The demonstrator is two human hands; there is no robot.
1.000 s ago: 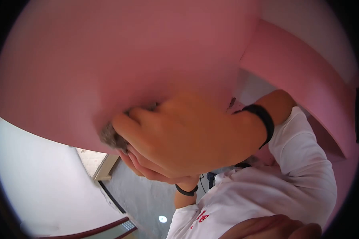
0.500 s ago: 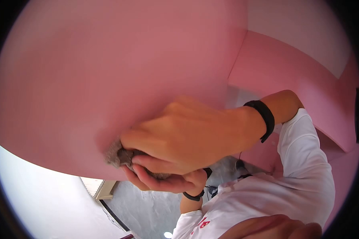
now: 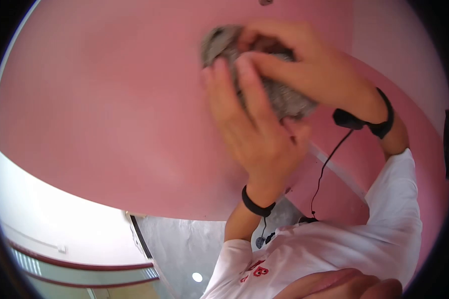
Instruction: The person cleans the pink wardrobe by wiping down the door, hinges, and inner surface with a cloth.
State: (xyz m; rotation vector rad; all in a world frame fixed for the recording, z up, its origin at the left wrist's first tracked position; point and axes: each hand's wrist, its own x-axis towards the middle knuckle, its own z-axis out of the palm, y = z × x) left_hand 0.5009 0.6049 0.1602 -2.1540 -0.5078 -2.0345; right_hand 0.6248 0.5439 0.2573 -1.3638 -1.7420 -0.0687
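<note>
A white fabric shirt (image 3: 329,249) with red print comes nearest, then two black wristbands (image 3: 258,206). One crumpled, rough grey-brown cloth (image 3: 287,97) is bunched between two hands: the left hand (image 3: 257,134) grips it with slightly parted fingers laid across, the right hand (image 3: 329,79) pinches it between thumb and fingers. Behind spreads one smooth pink table (image 3: 110,109), the cloth well in from its near edge; whether they touch, I cannot tell.

Grey cloth (image 3: 288,98) bunched under both hands
The right hand (image 3: 317,65) grips it, the left hand's (image 3: 262,132) fingers lying across, before a pink panel (image 3: 110,114); black wristbands (image 3: 257,203), white shirt (image 3: 339,249).
</note>
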